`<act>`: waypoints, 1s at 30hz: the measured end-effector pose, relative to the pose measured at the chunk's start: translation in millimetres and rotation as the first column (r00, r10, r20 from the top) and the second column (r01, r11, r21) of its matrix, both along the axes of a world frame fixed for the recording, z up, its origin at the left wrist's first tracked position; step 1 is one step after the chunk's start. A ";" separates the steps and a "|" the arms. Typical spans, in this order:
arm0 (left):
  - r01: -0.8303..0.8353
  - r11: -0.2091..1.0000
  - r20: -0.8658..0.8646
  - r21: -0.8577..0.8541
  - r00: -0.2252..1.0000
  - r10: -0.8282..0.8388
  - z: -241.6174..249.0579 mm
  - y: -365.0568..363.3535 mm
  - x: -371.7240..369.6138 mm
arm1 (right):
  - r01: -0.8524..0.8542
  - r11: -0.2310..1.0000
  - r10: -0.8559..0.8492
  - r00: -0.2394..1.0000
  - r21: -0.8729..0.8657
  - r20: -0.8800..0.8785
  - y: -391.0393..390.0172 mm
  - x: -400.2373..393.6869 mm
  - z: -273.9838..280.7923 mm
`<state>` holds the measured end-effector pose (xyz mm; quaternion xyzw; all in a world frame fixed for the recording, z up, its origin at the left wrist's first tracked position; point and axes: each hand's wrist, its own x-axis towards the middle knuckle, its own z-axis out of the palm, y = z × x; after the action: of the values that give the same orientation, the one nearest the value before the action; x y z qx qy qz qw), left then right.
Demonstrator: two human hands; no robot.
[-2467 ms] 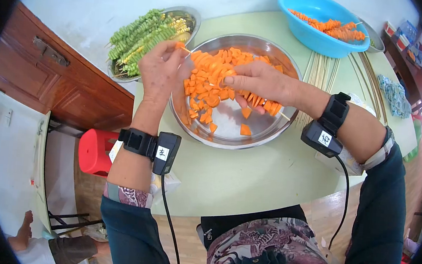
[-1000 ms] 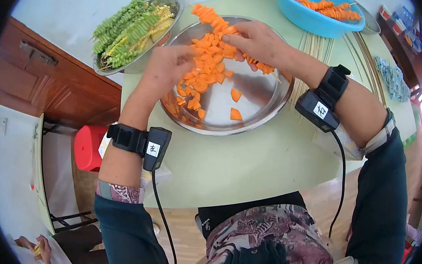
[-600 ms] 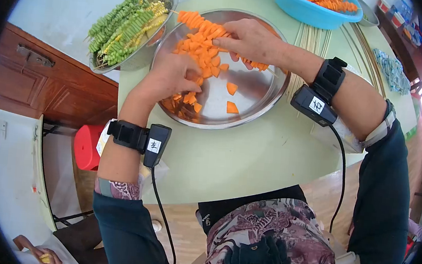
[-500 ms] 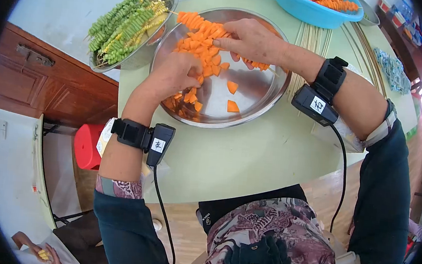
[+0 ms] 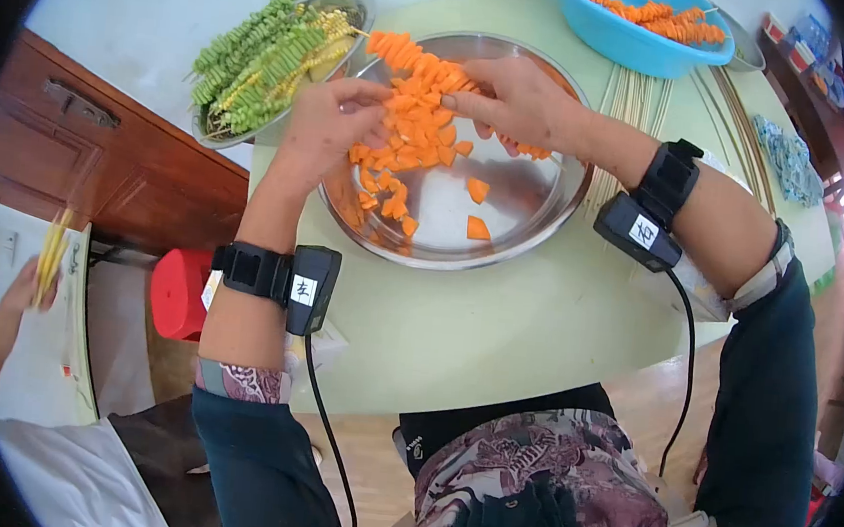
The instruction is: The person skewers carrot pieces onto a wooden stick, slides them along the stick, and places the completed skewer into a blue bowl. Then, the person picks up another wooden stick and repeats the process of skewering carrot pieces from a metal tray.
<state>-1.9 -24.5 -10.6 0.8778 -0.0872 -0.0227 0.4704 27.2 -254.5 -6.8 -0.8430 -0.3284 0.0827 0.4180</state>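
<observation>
My right hand (image 5: 521, 102) is closed around a skewer of carrot pieces (image 5: 400, 54), held slantwise over a round steel basin (image 5: 536, 223). The skewer's bare tip points to the upper left. Loose cut carrot pieces (image 5: 417, 148) are heaped on the basin's left side, and a couple lie apart on its bare bottom. My left hand (image 5: 339, 126) is over the basin's left rim beside the heap, its fingers bent inward. Whatever sits between those fingertips blends with the carrots behind and cannot be made out.
An oval metal bowl (image 5: 362, 2) of green and yellow vegetable skewers stands at upper left. A blue basin (image 5: 612, 41) holds carrot skewers at the back. Bare sticks (image 5: 610, 119) and a blue cloth (image 5: 787, 160) lie rightward. At left, another person's hand (image 5: 29, 284) holds yellow strips.
My left hand has risen from the carrot heap toward the skewer. My right hand still grips the skewer. The other person's hand has risen with yellow pieces, and the view has shifted slightly.
</observation>
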 end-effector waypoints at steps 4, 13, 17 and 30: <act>-0.109 0.930 0.065 -0.351 0.988 0.140 9.0 0.3 -3.8 | -0.048 0.998 0.045 0.997 0.039 0.069 -0.1 -0.4 -6.2; -0.172 0.762 0.131 -0.624 0.939 0.319 0.1 11.3 1.9 | -0.081 0.989 0.102 0.978 -0.123 0.179 -2.7 -11.0 -7.4; -0.166 0.771 0.153 -0.615 0.934 0.324 -1.8 15.0 3.5 | -0.150 0.983 0.174 0.945 -0.105 0.276 -4.5 -1.5 -19.7; -0.240 0.855 0.264 -0.459 0.882 0.389 1.7 10.4 5.0 | -0.115 0.981 0.157 0.946 -0.157 0.284 -0.8 -5.6 -13.4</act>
<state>3.1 -14.2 -8.9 0.7503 -0.0245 0.2300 0.6193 21.6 -255.3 -20.2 -0.8481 -0.4379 0.0072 0.2982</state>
